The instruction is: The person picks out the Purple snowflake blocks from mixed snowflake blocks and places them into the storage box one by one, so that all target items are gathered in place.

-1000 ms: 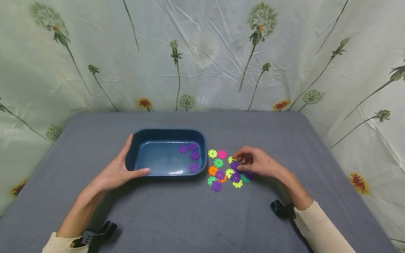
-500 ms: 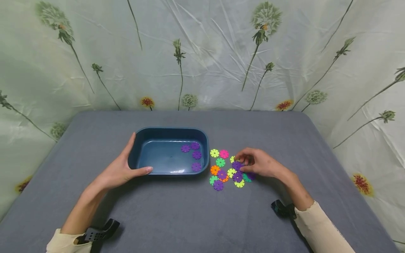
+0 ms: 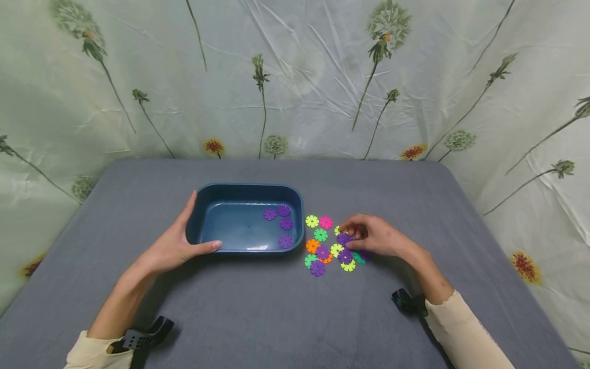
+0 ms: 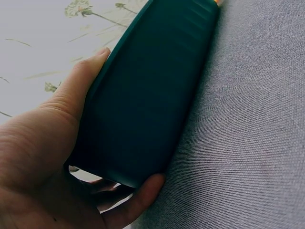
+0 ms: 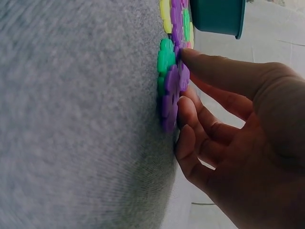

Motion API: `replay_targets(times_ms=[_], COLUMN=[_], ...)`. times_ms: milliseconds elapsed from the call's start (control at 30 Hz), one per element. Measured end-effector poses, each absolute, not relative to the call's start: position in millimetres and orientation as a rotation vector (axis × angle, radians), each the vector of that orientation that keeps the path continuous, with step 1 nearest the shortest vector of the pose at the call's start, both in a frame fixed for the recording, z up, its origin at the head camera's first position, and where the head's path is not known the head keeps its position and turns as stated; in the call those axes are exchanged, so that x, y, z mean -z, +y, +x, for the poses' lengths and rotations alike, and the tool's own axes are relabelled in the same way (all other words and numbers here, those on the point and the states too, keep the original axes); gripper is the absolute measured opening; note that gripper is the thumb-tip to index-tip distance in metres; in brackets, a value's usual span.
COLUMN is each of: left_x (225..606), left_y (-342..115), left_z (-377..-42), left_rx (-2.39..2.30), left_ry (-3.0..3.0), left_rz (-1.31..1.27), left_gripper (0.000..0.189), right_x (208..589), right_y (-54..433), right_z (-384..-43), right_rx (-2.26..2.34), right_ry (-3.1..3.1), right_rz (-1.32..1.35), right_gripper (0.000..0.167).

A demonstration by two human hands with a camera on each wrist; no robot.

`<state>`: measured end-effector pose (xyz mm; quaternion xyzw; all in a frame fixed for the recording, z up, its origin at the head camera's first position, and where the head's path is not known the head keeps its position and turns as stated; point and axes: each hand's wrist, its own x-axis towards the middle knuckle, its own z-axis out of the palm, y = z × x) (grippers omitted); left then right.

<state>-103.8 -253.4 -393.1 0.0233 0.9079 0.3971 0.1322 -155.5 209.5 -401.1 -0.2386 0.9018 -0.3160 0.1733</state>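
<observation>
Head cam, nearest 1st: cream sleeves (image 3: 465, 328), a black strap (image 3: 143, 335) at each wrist. R hand (image 3: 375, 236) is down at the R side of the loose discs (image 3: 317, 268); thumb & fingers curl at a purple disc (image 3: 343, 239) & look to pinch it by the edges. R wrist cam agrees: thumb tip touching purple, other fingers bent opp., tho contact's partly hidden. Green disc (image 3: 358, 258) & another purple one (image 5: 170, 98) lie by the same hand, partly under it in head view.

L hand (image 3: 177, 243) grips the tray (image 3: 230, 225) at its L end, thumb along near rim; L wrist cam shows fingers bent round the end wall.

Key relation, I'd judge: tray is directly L of the R fingers, w/ loose discs btwn. Tray's long axis runs L–R, so its R end faces the R hand. Disc is round, no long axis; R hand is nearer, L hand's at the tray's far end.

Loose ones, some overlapping: yellow, green, orange, purple, 1 pink (image 3: 325, 222). Tray has 4 purple discs (image 3: 286, 224), all toward its R end. Gray tabletop (image 3: 258, 307) runs back to a dandelion-print backdrop (image 3: 295, 102).
</observation>
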Motion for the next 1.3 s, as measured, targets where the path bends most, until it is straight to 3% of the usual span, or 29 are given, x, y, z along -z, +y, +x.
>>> replay_targets(times_ms=[1300], left_x=[390.7], left_y=[-253.9], left_z=[-100.7], left_rx=[-1.163], left_ry=[2.643], left_rz=[0.096], left_gripper=[0.134], right_x=[398.8], right_y=[205.4], right_z=[-160.8], right_rx=[1.066], right_ry=[2.607], right_rz=[-0.619], right_gripper=[0.013])
